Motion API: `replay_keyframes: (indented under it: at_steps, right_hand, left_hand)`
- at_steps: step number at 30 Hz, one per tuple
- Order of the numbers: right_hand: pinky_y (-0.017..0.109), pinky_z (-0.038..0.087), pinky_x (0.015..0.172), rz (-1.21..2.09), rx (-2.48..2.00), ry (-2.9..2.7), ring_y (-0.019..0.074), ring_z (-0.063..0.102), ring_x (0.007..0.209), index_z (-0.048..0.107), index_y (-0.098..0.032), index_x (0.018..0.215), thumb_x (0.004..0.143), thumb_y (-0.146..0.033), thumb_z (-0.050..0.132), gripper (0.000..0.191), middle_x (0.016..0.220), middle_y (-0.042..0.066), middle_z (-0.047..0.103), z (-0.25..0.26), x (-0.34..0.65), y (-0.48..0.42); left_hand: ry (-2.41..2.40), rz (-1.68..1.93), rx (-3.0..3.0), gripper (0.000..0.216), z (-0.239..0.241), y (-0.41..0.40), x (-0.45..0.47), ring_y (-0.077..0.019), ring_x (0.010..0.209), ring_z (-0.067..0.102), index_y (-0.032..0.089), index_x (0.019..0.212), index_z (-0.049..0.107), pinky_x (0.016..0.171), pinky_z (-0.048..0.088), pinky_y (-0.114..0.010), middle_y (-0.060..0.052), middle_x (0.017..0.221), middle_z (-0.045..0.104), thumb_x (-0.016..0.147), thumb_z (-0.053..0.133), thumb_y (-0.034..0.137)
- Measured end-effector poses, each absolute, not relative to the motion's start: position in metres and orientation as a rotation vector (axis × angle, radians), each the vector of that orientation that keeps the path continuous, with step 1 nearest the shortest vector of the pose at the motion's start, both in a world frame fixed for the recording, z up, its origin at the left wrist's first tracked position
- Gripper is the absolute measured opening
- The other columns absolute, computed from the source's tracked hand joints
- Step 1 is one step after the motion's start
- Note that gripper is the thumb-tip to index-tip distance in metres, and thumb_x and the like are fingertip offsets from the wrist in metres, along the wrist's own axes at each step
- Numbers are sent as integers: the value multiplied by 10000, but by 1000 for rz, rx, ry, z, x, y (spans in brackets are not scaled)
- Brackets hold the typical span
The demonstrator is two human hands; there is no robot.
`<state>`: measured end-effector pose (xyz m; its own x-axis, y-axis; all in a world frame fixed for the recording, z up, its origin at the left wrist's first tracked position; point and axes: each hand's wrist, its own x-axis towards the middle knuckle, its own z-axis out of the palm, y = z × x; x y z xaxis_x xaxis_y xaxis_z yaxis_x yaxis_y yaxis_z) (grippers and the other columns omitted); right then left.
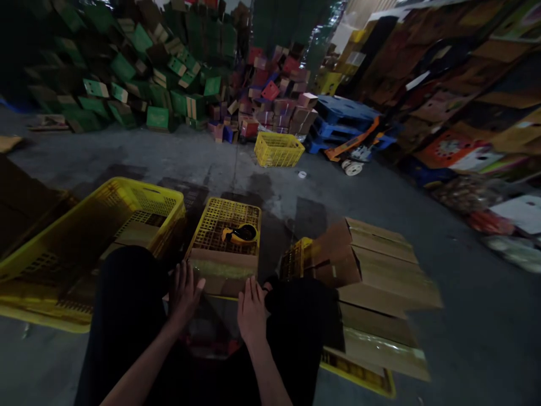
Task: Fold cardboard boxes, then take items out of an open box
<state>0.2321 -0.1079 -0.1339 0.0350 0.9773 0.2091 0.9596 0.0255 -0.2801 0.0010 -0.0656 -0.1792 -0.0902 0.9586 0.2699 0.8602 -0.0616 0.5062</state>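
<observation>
Touching taped cardboard point(226, 273) at both ends | left hand point(183, 290) at left end, right hand point(252, 310) at right | grip: both loose, fingers extended | cardboard on yellow crate point(230, 210), tape dispenser point(242, 234) just beyond

My feed is dim, the legs point(127, 316) nearly black. I catch bright glints on the plastic wrap point(335, 16) and a faint sheen along the taped cardboard point(224, 269), while wide-angle stretch skews the right-hand boxes point(452, 110) and fine detail looks soft.
</observation>
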Motion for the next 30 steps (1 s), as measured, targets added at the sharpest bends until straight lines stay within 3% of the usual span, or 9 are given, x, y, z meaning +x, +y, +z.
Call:
replay_keyframes:
  at_steps: [5, 8, 12, 17, 22, 30]
  right_hand:
    - [457, 413, 1094, 95, -1969, -1923, 307, 455, 1366, 521, -79, 1438, 1054, -372, 279, 540, 1502, 167, 505, -128, 225, -105]
    - [473, 417, 1085, 99, -1954, -1879, 299, 464, 1349, 521, -88, 1436, 1053, -343, 273, 523, 1490, 171, 516, -127, 224, -106]
    - [502, 419, 1084, 137, -1956, -1838, 301, 443, 1361, 500, -81, 1450, 1047, -324, 279, 521, 1489, 176, 517, -131, 225, -106]
    - [512, 412, 1093, 170, -2000, -1772, 294, 420, 1385, 480, -98, 1468, 1039, -299, 303, 506, 1479, 179, 528, -137, 225, -94]
    - [504, 430, 1078, 233, -1963, -1696, 294, 427, 1384, 492, -77, 1455, 1043, -327, 290, 523, 1495, 195, 504, -141, 231, -71]
    - [412, 391, 1137, 691, -1858, -1157, 237, 467, 1398, 471, -144, 1489, 988, -515, 323, 641, 1523, 126, 488, -157, 259, -52]
  left_hand:
    - [2014, 621, 2216, 655, -164, -65, 27, -375, 1522, 197, 87, 1524, 400, 1200, 188, -600, -232, 1628, 255, 980, 448, 449]
    - [1783, 514, 2386, 578, -154, -61, 57, -385, 1525, 176, 182, 1520, 437, 1175, 248, -599, -169, 1637, 271, 972, 474, 362]
    - [1486, 469, 2528, 559, -146, -57, 90, -311, 1529, 209, 297, 1537, 396, 1203, 217, -562, -70, 1646, 281, 981, 446, 272]
    - [1457, 458, 2519, 548, -147, -56, 95, -286, 1523, 238, 285, 1549, 368, 1214, 210, -539, -57, 1642, 287, 1004, 422, 311]
    - [1474, 446, 2515, 562, -146, -56, 93, -273, 1520, 252, 280, 1539, 394, 1226, 180, -532, -60, 1629, 320, 980, 421, 235]
    - [1480, 472, 2507, 570, -146, -58, 95, -273, 1523, 242, 279, 1551, 368, 1225, 184, -548, -44, 1644, 278, 984, 429, 265]
